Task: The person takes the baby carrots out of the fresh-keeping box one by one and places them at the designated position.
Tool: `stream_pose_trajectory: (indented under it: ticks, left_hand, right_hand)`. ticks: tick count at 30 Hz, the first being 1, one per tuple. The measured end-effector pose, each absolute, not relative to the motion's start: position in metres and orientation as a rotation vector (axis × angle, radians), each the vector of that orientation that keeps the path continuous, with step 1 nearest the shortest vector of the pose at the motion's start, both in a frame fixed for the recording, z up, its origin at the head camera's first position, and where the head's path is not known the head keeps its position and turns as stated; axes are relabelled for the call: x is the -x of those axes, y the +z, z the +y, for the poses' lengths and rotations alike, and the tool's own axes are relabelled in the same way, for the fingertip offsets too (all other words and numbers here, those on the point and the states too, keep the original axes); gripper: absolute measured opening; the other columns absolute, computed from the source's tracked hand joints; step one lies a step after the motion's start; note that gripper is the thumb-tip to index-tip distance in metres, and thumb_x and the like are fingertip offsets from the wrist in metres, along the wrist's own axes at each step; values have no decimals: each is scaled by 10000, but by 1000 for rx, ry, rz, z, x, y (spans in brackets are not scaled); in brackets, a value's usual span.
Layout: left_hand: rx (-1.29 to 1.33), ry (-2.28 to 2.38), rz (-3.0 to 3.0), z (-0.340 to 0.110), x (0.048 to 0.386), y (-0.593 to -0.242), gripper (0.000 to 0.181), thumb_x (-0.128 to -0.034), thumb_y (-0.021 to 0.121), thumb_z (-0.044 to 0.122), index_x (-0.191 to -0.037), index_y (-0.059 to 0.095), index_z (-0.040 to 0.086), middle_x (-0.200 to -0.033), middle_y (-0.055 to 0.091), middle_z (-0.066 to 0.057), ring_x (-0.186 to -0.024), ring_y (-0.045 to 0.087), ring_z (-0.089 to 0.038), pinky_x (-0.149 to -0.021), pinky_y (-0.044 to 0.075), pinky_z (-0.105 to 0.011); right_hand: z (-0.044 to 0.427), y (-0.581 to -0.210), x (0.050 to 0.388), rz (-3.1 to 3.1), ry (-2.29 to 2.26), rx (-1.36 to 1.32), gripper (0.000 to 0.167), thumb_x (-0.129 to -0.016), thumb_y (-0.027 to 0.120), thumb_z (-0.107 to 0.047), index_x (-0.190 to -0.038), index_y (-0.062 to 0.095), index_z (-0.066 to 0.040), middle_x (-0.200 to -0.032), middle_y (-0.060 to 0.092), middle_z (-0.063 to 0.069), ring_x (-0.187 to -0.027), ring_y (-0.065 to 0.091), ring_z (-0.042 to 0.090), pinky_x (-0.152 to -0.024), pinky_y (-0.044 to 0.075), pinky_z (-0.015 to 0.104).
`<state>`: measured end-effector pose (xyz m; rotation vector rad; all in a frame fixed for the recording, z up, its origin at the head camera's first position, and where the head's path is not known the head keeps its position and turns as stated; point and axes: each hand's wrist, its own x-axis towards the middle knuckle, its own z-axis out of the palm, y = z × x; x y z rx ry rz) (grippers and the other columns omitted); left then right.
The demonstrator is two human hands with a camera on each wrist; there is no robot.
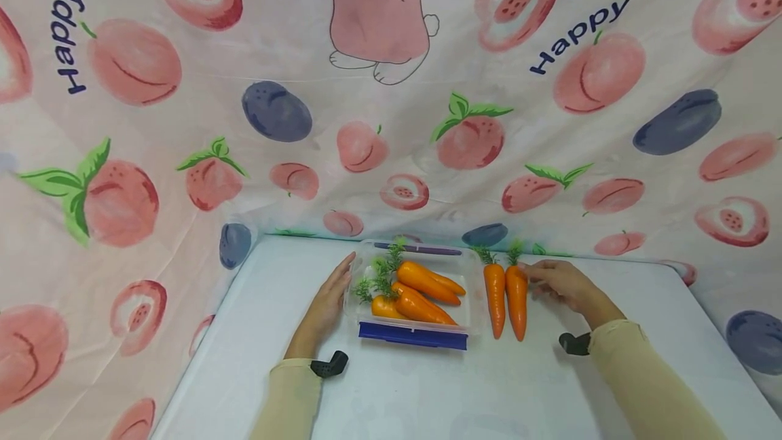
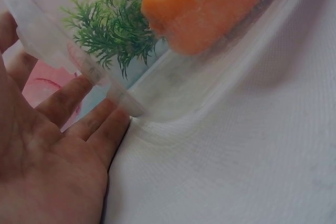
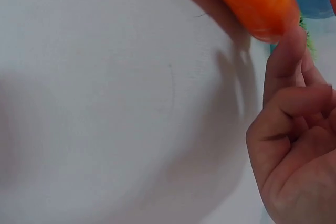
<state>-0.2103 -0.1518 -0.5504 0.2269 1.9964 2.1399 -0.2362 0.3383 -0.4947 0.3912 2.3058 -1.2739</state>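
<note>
In the head view, a clear plastic box with blue side flaps holds several orange toy carrots, their green tops toward the left. My left hand rests against the box's left wall, its extended fingers touching the plastic; the left wrist view shows the palm beside the box corner. Right of the box, two more carrots lie side by side, the nearer one to the box and the outer carrot. My right hand touches the outer carrot near its leafy end with a fingertip, other fingers loosely bent.
The white table runs in front of the box. A fruit-print cloth hangs behind and at the sides, close to the back of the box. Black wrist cameras sit on both wrists.
</note>
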Motion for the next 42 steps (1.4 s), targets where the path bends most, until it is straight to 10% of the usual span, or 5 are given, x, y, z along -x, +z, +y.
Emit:
stream_pose_trajectory:
  ticks: [13,42]
  left_hand:
    - [-219,2126,2009,-152,211,-551,527,-1106,394,390,-1614,314,278,-1715,186,-55,-1596,108,-277,-1305,80,-496]
    - [-233,2123,1999,-154,212,-554,538,-1098,400,425,-1613,310,299,-1715,186,-47,-1596,112,-288,-1299,87,-517]
  right_hand:
    - [325,-466,236,2306,-1238,-218,848,-952,622,-602,-1480,419,30,-1422,540,222,-1222,583,349,-1072,519,523]
    - [256,-404,243,2152,-1267,179,591,-918,763,-364,-1365,563,-33,-1329,645,139,-1211,629,289,-1101,480,553]
